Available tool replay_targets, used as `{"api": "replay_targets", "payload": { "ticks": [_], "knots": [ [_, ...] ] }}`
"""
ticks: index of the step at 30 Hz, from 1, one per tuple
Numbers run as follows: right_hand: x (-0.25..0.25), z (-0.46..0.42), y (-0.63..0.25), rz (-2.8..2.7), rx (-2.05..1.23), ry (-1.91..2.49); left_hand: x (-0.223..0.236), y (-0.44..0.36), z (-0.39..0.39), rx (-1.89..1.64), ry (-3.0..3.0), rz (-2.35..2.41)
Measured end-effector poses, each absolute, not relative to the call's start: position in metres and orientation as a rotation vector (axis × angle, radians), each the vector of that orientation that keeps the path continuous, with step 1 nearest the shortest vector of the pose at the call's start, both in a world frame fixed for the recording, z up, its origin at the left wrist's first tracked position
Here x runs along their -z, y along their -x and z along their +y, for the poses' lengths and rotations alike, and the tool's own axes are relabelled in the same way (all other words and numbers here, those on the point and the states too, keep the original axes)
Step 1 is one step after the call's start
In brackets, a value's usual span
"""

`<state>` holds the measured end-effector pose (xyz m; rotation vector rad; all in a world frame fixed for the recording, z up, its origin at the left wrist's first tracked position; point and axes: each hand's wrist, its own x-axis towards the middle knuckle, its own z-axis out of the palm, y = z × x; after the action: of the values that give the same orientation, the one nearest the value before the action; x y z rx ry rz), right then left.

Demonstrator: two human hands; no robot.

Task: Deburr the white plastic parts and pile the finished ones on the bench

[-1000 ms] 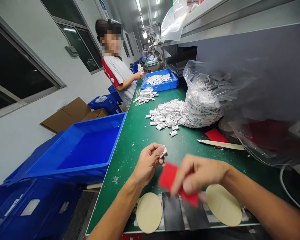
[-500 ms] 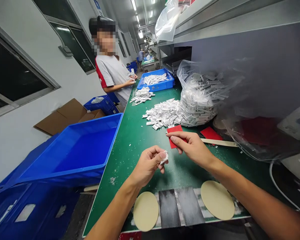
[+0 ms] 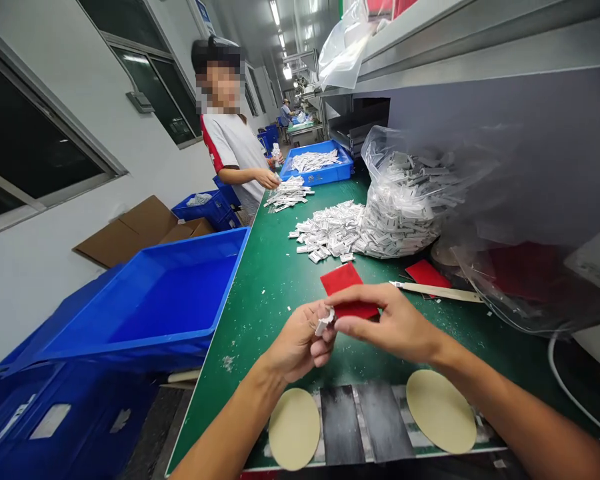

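Observation:
My left hand point(image 3: 297, 345) pinches a small folded white packet point(image 3: 325, 321) between thumb and fingers. My right hand point(image 3: 393, 322) grips a red card point(image 3: 343, 288) in its fingers, with the fingertips nearly touching the white packet. Both hands are above the green bench top point(image 3: 250, 313). Below them lie two round cream pads point(image 3: 294, 429) on a grey striped sheet point(image 3: 375, 423). Farther off, loose white packets point(image 3: 325, 230) spill from a clear plastic bag point(image 3: 400, 200).
A wooden-handled craft knife point(image 3: 437, 292) and another red card point(image 3: 424, 274) lie to the right. A co-worker point(image 3: 233, 147) stands at the far bench edge, beside a blue tray of packets point(image 3: 316, 163). A large blue crate point(image 3: 170, 293) sits left of the bench.
My right hand has come back left and down with the red card, close to my left hand. The co-worker's hand has dropped towards the packets on the bench.

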<state>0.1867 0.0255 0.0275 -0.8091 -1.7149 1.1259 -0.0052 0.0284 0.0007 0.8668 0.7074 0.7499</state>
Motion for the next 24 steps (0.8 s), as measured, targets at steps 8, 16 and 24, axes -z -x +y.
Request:
{"api": "replay_targets", "payload": {
  "ticks": [8,16,24],
  "knots": [
    [-0.02,0.025,-0.186,-1.866,-0.534,0.965,-0.005,0.004,0.028,-0.924,-0.994,0.757],
    [-0.017,0.022,-0.185,-1.887,-0.549,0.993,-0.003,0.01,0.024,-1.184,-1.594,1.033],
    [-0.026,0.036,-0.192,-1.464,-1.341,0.814,0.001,0.007,0.02,-1.191,-1.529,0.987]
  ]
}}
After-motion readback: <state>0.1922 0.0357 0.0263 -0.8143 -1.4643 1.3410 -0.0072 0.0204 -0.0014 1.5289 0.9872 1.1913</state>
